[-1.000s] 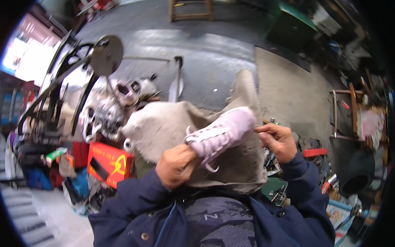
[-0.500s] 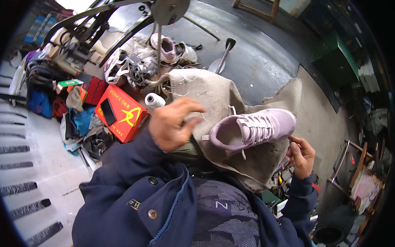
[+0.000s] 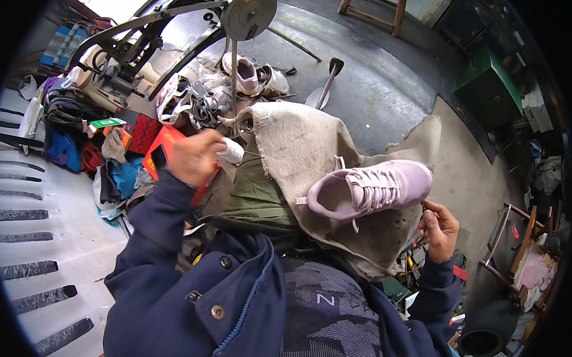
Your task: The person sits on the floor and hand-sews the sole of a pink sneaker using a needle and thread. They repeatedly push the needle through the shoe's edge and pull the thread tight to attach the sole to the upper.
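Observation:
A pink sneaker with white laces point(image 3: 399, 184) lies on a worn beige cloth point(image 3: 290, 131) over my lap. My right hand point(image 3: 436, 227) is closed in a pinch at the shoe's toe end, on something small I cannot make out. My left hand point(image 3: 197, 156), smeared by motion, is up beside a white spool of thread point(image 3: 233, 152); whether it touches the spool or grips anything is unclear. A fine pale thread runs from near the spool toward the shoe.
A black metal machine with a round disc point(image 3: 249, 16) stands upper left, near other shoes point(image 3: 248, 85). Red box point(image 3: 159, 142) and cloth heap point(image 3: 70, 142) lie left, beside a white sheet point(image 3: 23, 238). Wooden stool point(image 3: 393, 11), green box point(image 3: 484, 86) and small chair frame point(image 3: 496, 240) are farther out.
My left hand left the shoe and moved up-left toward the spool. The shoe now rests on the cloth. My right hand stays at the toe. The view has shifted toward the left.

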